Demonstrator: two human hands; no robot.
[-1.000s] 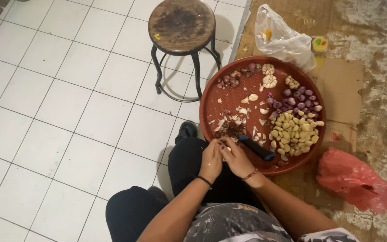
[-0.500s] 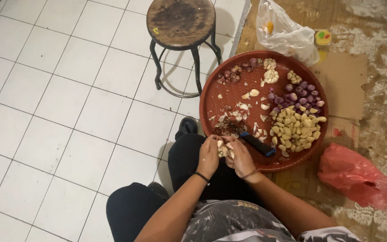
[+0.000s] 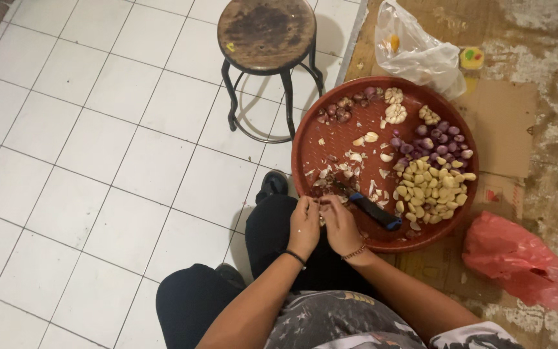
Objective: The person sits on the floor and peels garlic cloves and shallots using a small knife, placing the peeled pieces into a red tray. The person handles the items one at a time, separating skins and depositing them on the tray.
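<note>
Both hands sit slightly lower and nearer the body than half a second ago, at the near rim of the tray; the knife on the tray has not shifted. Left hand (image 3: 305, 223) is curled, fingertips pinched on a small pale piece that is too small to identify; a dark band circles its wrist. Right hand (image 3: 341, 223) is also curled, fingertips meeting the left's over the same piece; whether it grips anything of its own cannot be told. A beaded bracelet shows at its wrist.

Edges and room: round red tray (image 3: 311, 139) lies on the floor, its near rim just under the knuckles, its far rim close to a white plastic bag (image 3: 421, 55). Left of the tray, bare white tile gives open room up to the round wooden stool (image 3: 266, 29) on black legs. A red plastic bag (image 3: 521, 262) lies to the right on brown cardboard (image 3: 502, 126), near the tray but apart from it.

Tray contents: heap of peeled garlic cloves (image 3: 431, 187) at right; purple shallots (image 3: 437, 139) behind them; whole garlic heads (image 3: 395, 106) at the far rim; loose peel scraps (image 3: 350, 161) mid-tray; dark-handled knife (image 3: 369, 207) lying flat, handle tipped blue, just beyond the right hand.
</note>
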